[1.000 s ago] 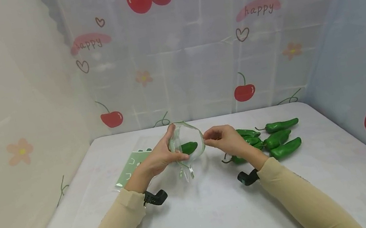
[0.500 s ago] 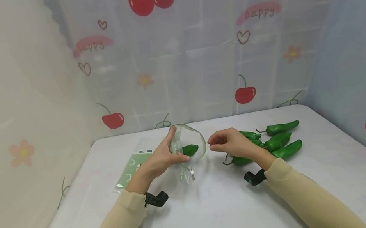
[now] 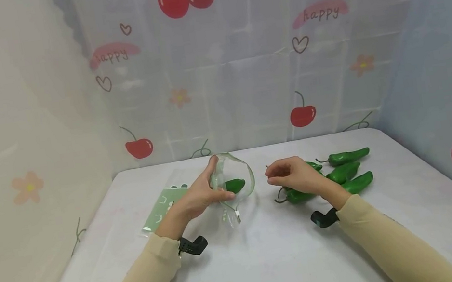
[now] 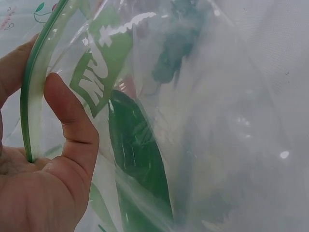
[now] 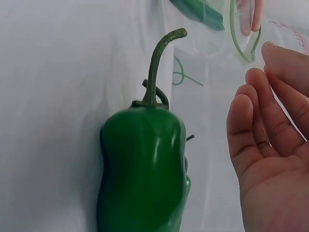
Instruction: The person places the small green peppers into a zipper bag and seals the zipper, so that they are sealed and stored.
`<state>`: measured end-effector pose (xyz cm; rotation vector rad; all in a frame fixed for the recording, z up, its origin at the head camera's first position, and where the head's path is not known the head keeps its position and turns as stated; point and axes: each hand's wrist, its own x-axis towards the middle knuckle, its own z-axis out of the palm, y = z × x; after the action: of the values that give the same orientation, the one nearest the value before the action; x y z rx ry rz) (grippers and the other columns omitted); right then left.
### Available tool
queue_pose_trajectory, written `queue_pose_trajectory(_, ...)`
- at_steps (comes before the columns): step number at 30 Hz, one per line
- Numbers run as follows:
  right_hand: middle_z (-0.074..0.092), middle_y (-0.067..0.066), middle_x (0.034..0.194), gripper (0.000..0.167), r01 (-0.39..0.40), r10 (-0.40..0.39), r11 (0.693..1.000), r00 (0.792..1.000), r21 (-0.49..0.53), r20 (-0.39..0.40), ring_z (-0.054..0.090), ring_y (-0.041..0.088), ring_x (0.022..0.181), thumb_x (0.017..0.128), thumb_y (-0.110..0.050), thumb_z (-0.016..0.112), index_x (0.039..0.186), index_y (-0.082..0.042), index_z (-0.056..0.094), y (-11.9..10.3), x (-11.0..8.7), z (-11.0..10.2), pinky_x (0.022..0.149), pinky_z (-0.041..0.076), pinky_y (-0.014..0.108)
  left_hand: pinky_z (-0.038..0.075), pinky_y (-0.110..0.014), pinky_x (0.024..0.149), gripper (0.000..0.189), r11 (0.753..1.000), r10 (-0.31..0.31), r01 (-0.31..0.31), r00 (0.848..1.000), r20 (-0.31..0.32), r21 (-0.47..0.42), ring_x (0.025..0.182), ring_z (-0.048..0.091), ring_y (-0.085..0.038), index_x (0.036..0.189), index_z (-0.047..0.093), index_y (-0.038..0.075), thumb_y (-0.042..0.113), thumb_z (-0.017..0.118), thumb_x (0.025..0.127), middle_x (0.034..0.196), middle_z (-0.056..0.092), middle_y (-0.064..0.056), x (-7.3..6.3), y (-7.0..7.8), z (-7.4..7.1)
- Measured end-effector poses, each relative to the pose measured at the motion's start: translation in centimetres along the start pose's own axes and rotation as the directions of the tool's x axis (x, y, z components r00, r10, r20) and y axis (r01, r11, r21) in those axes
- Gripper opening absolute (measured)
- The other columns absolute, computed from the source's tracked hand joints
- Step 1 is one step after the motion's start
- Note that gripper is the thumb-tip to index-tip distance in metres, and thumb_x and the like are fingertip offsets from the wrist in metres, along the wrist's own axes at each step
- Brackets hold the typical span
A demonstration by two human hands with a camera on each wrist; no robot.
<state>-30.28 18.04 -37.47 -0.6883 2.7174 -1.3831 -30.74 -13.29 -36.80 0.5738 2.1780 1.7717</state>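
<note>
My left hand (image 3: 197, 196) grips the rim of a clear zip bag (image 4: 231, 125), thumb on one side of the green zip strip and fingers on the other. The bag's mouth gapes towards the right. Inside lies one green pepper (image 4: 140, 164), partly hidden by the hand in the head view. My right hand (image 3: 299, 177) holds nothing; its fingers are loosely bent, apart from the bag. It hovers over the left end of a group of green peppers, partly covering them. The nearest pepper (image 5: 142, 169) lies below it, stem towards the left.
A flat green-printed plastic bag (image 3: 161, 209) lies on the table to the left, partly under the left forearm. More green peppers (image 3: 343, 173) lie at the right. A patterned curtain (image 3: 235, 86) stands behind the white table (image 3: 254, 273).
My right hand has let go of the bag's rim and moved right, to above the peppers. The left hand keeps its hold on the bag, with the pepper inside staying in place.
</note>
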Motion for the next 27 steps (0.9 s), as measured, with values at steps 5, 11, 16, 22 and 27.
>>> queue_pose_trajectory(5, 0.074, 0.008, 0.111, 0.024, 0.003, -0.003, 1.0, 1.0, 0.006, -0.016, 0.068, 0.019, 0.096, 0.095, -0.024, 0.076, 0.115, -0.01, 0.074, 0.3, -0.6, -0.8, 0.083, 0.057, 0.025, 0.019, -0.048, 0.127, 0.127, 1.0, 0.012, -0.012, 1.0, 0.002, 0.001, 0.16, -0.008, -0.02, 0.168, 0.001, 0.024, 0.001, 0.088, 0.077, 0.174, -0.006, 0.008, 0.0, -0.1, -0.2)
queue_pose_trajectory(11, 0.074, 0.008, 0.108, 0.022, -0.008, 0.007, 1.0, 0.999, -0.025, -0.036, 0.067, 0.019, 0.096, 0.095, -0.022, 0.076, 0.114, -0.011, 0.074, 1.3, -1.4, -1.9, 0.082, 0.056, 0.022, 0.015, -0.047, 0.128, 0.127, 1.0, 0.011, -0.011, 1.0, 0.008, -0.013, 0.16, -0.01, -0.02, 0.168, 0.001, 0.024, 0.0, 0.087, 0.078, 0.174, -0.007, 0.008, 0.0, -0.3, -0.1)
queue_pose_trajectory(16, 0.074, 0.005, 0.108, 0.025, -0.016, 0.015, 0.999, 0.999, -0.034, -0.043, 0.067, 0.02, 0.097, 0.094, -0.024, 0.077, 0.115, -0.011, 0.074, 2.1, -1.8, -2.6, 0.082, 0.057, 0.024, 0.014, -0.047, 0.128, 0.127, 1.0, -0.004, 0.004, 1.0, 0.003, -0.013, 0.16, -0.009, -0.02, 0.168, 0.002, 0.024, 0.001, 0.088, 0.077, 0.174, -0.006, 0.009, -0.1, -0.4, 0.1)
queue_pose_trajectory(22, 0.074, 0.005, 0.109, 0.032, 0.005, -0.006, 0.999, 1.0, -0.045, -0.03, 0.067, 0.017, 0.097, 0.094, -0.027, 0.077, 0.12, -0.008, 0.072, 2.9, -2.6, -3.4, 0.082, 0.057, 0.023, 0.014, -0.048, 0.129, 0.126, 1.0, 0.005, -0.005, 1.0, 0.003, -0.001, 0.16, -0.009, -0.019, 0.168, 0.003, 0.024, 0.002, 0.088, 0.077, 0.174, -0.006, 0.009, -0.2, -0.2, 0.0)
queue_pose_trajectory(27, 0.074, 0.007, 0.112, 0.035, 0.014, -0.015, 0.998, 1.0, -0.057, -0.024, 0.068, 0.016, 0.099, 0.094, -0.027, 0.077, 0.122, -0.006, 0.071, 3.4, -3.2, -4.3, 0.083, 0.057, 0.022, 0.012, -0.048, 0.129, 0.127, 1.0, 0.019, -0.019, 1.0, 0.003, 0.001, 0.16, -0.009, -0.019, 0.168, 0.002, 0.023, 0.003, 0.089, 0.077, 0.174, -0.006, 0.008, -0.2, -0.2, -0.1)
